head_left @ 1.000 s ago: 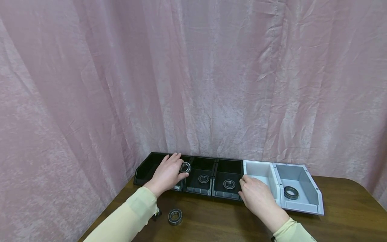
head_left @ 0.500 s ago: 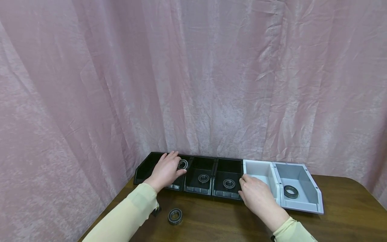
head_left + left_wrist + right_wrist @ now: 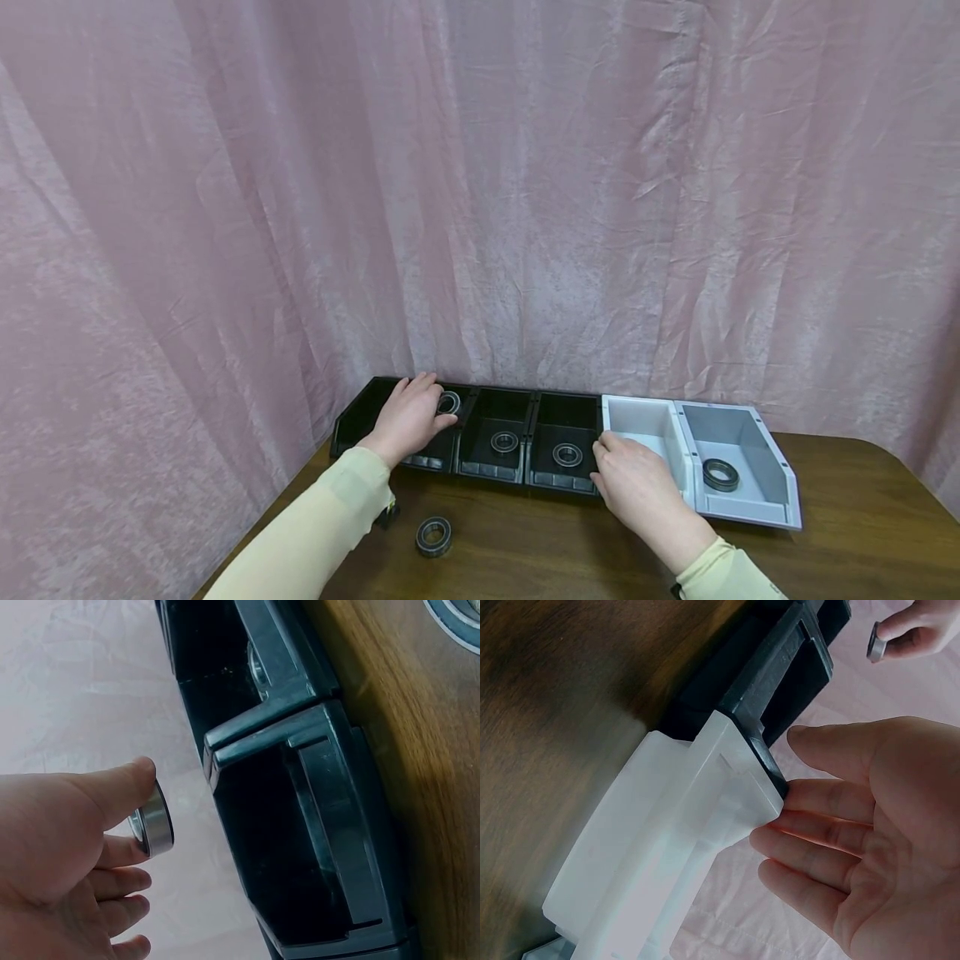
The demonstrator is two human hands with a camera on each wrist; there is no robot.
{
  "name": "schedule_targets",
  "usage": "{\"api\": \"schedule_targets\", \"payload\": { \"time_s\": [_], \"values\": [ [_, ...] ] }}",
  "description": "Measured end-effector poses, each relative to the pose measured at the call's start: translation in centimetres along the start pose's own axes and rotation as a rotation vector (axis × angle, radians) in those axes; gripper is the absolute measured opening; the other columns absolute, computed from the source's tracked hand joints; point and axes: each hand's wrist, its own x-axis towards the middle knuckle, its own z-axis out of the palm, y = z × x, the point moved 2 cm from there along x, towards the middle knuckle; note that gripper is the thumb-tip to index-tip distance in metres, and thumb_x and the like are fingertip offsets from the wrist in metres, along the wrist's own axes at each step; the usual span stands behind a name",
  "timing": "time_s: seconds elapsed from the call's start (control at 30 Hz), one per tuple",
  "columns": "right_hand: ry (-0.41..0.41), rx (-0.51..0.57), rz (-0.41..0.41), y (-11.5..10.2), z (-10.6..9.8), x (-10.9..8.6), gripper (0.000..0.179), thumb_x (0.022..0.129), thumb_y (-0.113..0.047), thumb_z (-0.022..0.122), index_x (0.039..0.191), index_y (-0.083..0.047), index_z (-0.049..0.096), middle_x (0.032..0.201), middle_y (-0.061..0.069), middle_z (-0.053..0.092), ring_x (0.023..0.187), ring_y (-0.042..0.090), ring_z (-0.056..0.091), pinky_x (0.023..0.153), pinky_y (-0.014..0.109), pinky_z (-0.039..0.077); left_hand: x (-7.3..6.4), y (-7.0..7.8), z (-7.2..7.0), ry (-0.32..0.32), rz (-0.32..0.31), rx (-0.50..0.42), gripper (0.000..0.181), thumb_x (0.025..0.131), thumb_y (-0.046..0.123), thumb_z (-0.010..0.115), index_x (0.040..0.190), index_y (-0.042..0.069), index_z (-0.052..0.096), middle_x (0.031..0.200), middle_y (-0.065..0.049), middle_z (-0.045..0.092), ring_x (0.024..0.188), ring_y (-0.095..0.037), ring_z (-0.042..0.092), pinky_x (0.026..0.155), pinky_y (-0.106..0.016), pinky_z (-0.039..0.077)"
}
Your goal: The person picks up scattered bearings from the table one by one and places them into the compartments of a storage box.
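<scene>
My left hand (image 3: 408,421) pinches a metal ball bearing (image 3: 159,825) between thumb and forefinger, the other fingers loosely spread. In the head view it is above the second black bin (image 3: 431,462) from the left. My right hand (image 3: 641,483) touches the front corner where the white bin (image 3: 697,795) meets a black bin (image 3: 739,705). Its fingers are relaxed and its thumb stands apart. Two bearings lie in the other black bins, one (image 3: 504,451) in the third, another (image 3: 567,463) in the fourth. On the wooden table (image 3: 510,550) lies a further bearing (image 3: 433,551), near my left sleeve.
A light grey bin (image 3: 772,467) at the right end of the row contains a darker ring-shaped bearing (image 3: 709,478). Behind the bins hangs a pink curtain (image 3: 480,208). The leftmost black bin (image 3: 348,433) is partly hidden by my left hand.
My left hand has moved slightly left and away from me with the bearing in its fingers. The right hand has stayed at the bin corner.
</scene>
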Motion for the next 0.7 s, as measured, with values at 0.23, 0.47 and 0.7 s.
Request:
{"api": "schedule_targets", "payload": {
  "time_s": [0.23, 0.47, 0.7],
  "values": [
    [-0.013, 0.0, 0.004, 0.0, 0.0, 0.0, 0.034, 0.085, -0.019, 0.096, 0.105, 0.003, 0.078, 0.094, 0.01, 0.066, 0.079, 0.027, 0.07, 0.072, 0.042, 0.063, 0.4, -0.5, 0.5, -0.004, -0.015, 0.005, 0.054, 0.105, 0.037, 0.077, 0.139, -0.004, 0.069, 0.159, -0.026, 0.056, 0.154, -0.043, 0.046, 0.128, -0.062, 0.032],
    [0.026, -0.003, -0.006, 0.1, 0.2, -0.1, 0.032, 0.082, -0.018, 0.096, 0.098, 0.0, 0.076, 0.091, 0.008, 0.063, 0.078, 0.028, 0.069, 0.07, 0.043, 0.061, 0.8, -0.9, 1.0, -0.014, -0.041, -0.011, 0.058, 0.105, 0.036, 0.077, 0.142, -0.006, 0.066, 0.161, -0.026, 0.054, 0.156, -0.044, 0.044, 0.129, -0.061, 0.031],
    [0.027, -0.006, -0.004, 0.0, 0.2, -0.1, 0.032, 0.082, -0.018, 0.096, 0.099, 0.0, 0.076, 0.091, 0.008, 0.063, 0.078, 0.027, 0.069, 0.07, 0.043, 0.061, 1.1, -1.3, 1.4, -0.02, -0.059, -0.002, 0.058, 0.105, 0.035, 0.077, 0.143, -0.007, 0.066, 0.162, -0.026, 0.053, 0.156, -0.044, 0.043, 0.128, -0.061, 0.033]
  ]
}}
